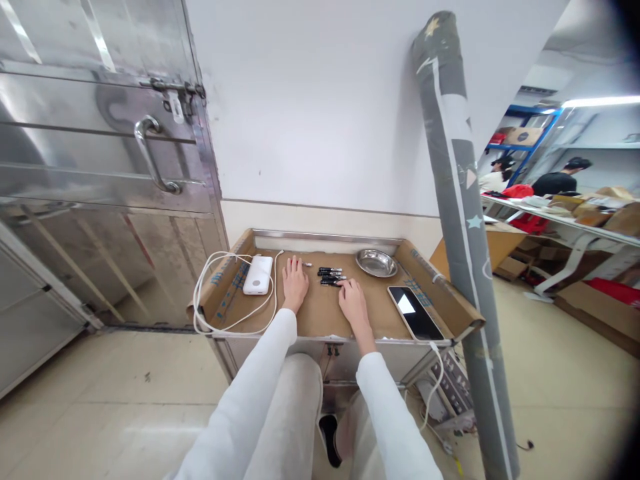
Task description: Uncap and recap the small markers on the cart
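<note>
Several black pens (330, 272) lie side by side, roughly parallel, in the middle of a cardboard-lined tabletop (313, 313). My right hand (353, 305) is at the right end of the nearest pen, its fingers bent and closed on that end. To the left of the pens, my left hand (295, 285) lies palm down with its fingers stretched out. A small light-coloured piece (307, 265) sticks out beside its fingers; the hand may hide the rest of it. A shallow steel bowl (377, 263) sits behind and to the right of the pens.
A white power bank (258, 275) with a looped white cable (203, 310) lies at the left. At the right is a phone (415, 312) with a cable. A tall grey roll (457, 200) leans on the wall beside the table. A metal door (100, 153) stands left; two people are in the background.
</note>
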The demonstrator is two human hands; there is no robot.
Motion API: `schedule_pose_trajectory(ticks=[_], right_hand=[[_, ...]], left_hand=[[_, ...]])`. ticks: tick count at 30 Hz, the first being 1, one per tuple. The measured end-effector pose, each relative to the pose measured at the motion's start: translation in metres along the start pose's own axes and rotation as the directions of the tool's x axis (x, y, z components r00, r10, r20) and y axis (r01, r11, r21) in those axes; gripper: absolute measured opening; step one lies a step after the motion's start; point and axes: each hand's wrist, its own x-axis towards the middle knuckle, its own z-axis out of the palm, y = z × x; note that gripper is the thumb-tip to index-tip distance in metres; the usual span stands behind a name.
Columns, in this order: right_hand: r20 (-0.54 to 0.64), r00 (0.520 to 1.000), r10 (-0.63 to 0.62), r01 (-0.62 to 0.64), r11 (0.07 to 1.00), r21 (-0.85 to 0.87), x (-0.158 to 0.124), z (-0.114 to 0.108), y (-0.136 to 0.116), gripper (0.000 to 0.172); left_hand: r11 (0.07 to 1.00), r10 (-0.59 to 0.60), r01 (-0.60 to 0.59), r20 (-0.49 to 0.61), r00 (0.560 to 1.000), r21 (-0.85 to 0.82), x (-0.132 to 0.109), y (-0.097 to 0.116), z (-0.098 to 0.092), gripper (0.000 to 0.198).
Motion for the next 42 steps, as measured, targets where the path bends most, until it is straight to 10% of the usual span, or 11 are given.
schedule_pose_trajectory(ticks=[17, 25, 34, 42], right_hand=[[-0.025, 0.999, -0.030, 0.032, 0.994, 0.104, 0.003, 0.002, 0.001, 0.028], [-0.034, 0.999, 0.006, -0.001, 0.989, 0.147, 0.004, -0.001, -0.004, 0.031], [0.015, 0.993, -0.115, 0.105, 0.947, 0.304, 0.004, -0.015, -0.016, 0.035], [0.037, 0.986, -0.164, 0.141, 0.927, 0.347, 0.004, -0.012, -0.017, 0.045]], left_hand=[[0.983, 0.186, -0.183, 0.120, 0.975, -0.036, 0.018, -0.003, 0.013, 0.033], [0.986, 0.115, -0.121, 0.062, 0.991, 0.117, -0.012, 0.009, -0.010, 0.026], [0.867, 0.399, -0.336, 0.109, 0.910, -0.368, -0.034, 0.022, -0.037, 0.020], [0.732, 0.450, -0.342, 0.041, 0.892, -0.588, -0.027, 0.017, -0.020, 0.009]])
